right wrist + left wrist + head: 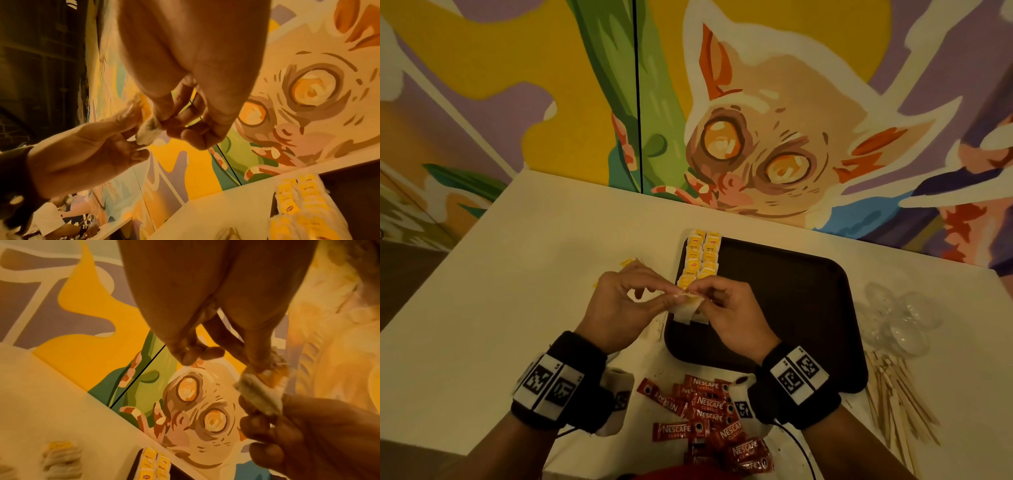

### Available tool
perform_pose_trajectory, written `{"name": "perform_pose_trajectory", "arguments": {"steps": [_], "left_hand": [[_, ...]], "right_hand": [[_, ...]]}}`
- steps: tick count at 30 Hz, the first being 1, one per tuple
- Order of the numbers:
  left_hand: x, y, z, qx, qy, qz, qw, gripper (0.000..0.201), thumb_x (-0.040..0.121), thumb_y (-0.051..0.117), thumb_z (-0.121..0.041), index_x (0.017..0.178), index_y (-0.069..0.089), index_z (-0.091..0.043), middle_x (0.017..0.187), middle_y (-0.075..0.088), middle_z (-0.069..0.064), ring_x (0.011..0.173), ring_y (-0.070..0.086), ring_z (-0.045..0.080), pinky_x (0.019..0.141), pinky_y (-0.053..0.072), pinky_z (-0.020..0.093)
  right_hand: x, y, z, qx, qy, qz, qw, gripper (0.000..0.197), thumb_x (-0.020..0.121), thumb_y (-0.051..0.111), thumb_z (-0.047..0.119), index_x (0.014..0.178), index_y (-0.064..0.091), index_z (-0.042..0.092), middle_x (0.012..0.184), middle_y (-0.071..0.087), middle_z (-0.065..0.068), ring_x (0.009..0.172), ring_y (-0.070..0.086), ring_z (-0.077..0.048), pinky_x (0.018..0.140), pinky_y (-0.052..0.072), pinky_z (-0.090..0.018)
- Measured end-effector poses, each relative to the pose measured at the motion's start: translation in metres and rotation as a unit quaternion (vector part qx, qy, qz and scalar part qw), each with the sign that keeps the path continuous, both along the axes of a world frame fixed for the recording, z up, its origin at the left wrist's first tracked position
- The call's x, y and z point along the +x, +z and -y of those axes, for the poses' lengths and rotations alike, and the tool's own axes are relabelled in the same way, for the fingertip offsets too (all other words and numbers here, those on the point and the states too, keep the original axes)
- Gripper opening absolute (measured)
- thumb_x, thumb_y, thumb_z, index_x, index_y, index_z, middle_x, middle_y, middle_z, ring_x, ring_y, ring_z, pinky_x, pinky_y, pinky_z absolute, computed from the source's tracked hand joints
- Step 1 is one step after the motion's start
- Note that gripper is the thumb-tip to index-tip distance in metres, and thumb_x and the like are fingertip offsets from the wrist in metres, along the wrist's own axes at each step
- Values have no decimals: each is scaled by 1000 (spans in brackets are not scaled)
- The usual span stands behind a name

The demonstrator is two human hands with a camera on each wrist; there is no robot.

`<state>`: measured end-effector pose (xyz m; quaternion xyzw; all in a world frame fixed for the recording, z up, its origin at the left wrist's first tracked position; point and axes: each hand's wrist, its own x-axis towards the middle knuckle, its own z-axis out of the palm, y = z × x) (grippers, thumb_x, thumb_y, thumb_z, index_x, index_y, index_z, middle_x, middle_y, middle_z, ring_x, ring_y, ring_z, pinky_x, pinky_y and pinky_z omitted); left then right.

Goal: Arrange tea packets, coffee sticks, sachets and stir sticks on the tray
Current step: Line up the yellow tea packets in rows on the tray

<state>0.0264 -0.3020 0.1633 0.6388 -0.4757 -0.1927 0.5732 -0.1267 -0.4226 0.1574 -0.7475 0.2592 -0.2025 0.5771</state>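
Both hands, the left hand (616,305) and the right hand (729,315), pinch one tea packet (688,306) just above the near-left corner of the tray (791,308). It looks light, soft and easily creased, so holding it by the paper edges seems best.

My right hand (185,104) and left hand (98,146) pinch a crumpled white-and-yellow paper tea packet (148,131) above yellow tea packets (298,203) lined on the dark tray (353,186).

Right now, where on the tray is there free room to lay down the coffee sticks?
The tray is bare right of the two tea packet rows, out to its far and right rims. Crowded: the left edge, where both hands hold a tea bag.
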Motion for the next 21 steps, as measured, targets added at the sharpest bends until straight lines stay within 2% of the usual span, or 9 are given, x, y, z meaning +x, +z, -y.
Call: {"name": "perform_pose_trajectory", "arguments": {"steps": [1, 3, 5, 8, 10, 13, 15, 18, 21], "left_hand": [[0, -1, 0, -4, 19, 6, 1000, 11, 69, 79, -34, 81, 78, -33, 73, 71, -10, 70, 50, 18, 62, 41, 23], [-1, -3, 0, -8, 49, 7, 999, 13, 70, 78, -37, 82, 77, -38, 75, 70, -10, 68, 49, 19, 61, 42, 23], [-3, -5, 1, -5, 76, -2, 997, 15, 70, 77, -38, 84, 75, -42, 76, 70, -10, 67, 50, 20, 59, 44, 26], [-5, -11, 3, 3, 111, -15, 994, 15, 71, 78, -36, 83, 74, -43, 78, 70, -3, 65, 50, 18, 58, 45, 33], [-6, -15, 4, 6, 125, -28, 992, 14, 71, 78, -35, 81, 74, -42, 79, 70, -3, 65, 50, 14, 57, 44, 31], [-7, -22, 3, 28, 117, -52, 991, 8, 71, 78, -35, 78, 76, -38, 79, 70, -6, 68, 52, 9, 56, 43, 24], [-8, -28, 2, 59, 107, -54, 991, 7, 73, 77, -35, 79, 76, -34, 80, 70, -8, 70, 53, 7, 57, 44, 23], [-4, -40, -3, 101, 109, -57, 987, 7, 80, 77, -24, 83, 73, -30, 85, 70, -18, 73, 57, 6, 60, 47, 26], [3, -55, -11, 141, 118, -45, 982, 10, 84, 74, -18, 83, 72, -27, 86, 70, -18, 72, 59, 5, 62, 49, 29]], "right_hand": [[0, -1, -2, 1, 4, 1, 1000, 18, 91, 64, 2, 96, 73, 17, 94, 73, -3, 90, 68, -25, 83, 58, -43], [0, -2, -5, 6, 13, 6, 1000, 20, 92, 62, 3, 99, 72, 19, 91, 72, -2, 85, 67, -23, 73, 57, -30], [1, -1, -7, 18, 23, 2, 1000, 21, 94, 59, 4, 98, 70, 21, 88, 69, 1, 77, 64, -14, 67, 50, -20], [0, 0, -10, 48, 36, -13, 998, 12, 96, 58, 8, 100, 69, 11, 84, 66, 2, 67, 58, -3, 67, 49, -22], [0, -1, -12, 64, 37, -11, 997, 11, 96, 60, 13, 99, 68, 6, 83, 65, 2, 65, 57, -2, 66, 50, -24], [5, -12, -13, 32, 7, -20, 999, 21, 94, 64, 23, 96, 67, 3, 90, 68, -8, 71, 60, -4, 65, 50, -25], [9, -24, -11, 18, -23, -45, 999, 22, 93, 65, 25, 93, 68, 3, 88, 69, -8, 70, 60, -5, 64, 49, -25], [14, -44, -7, 18, -49, -100, 994, 16, 93, 66, 27, 85, 70, 14, 82, 69, 5, 71, 60, -5, 66, 47, -25], [16, -64, -3, 10, -63, -182, 981, 12, 92, 67, 29, 90, 73, 18, 88, 68, 8, 80, 62, -7, 74, 47, -22]]}}
